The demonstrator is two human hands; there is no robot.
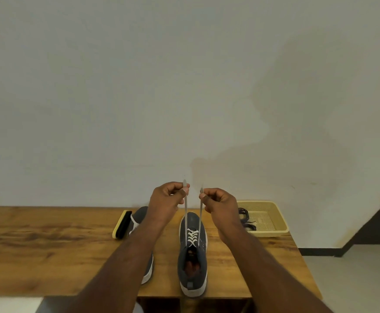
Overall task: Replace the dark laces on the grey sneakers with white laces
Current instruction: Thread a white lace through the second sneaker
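A grey sneaker (192, 256) with a white sole stands in the middle of the wooden table (49, 249), toe pointing away, with a white lace (192, 236) crossed through its eyelets. Both lace ends run straight up from the shoe. My left hand (167, 201) pinches the left end and my right hand (218, 203) pinches the right end, both raised above the toe. A second grey sneaker (139, 216) lies to the left, mostly hidden behind my left forearm. Dark laces (246, 219) lie in a heap in the yellow basket (275, 220) at the right.
A black shoe brush with a yellow back (122, 224) lies left of the second sneaker. A plain wall rises right behind the table. The table's right edge drops to a grey floor (354, 279).
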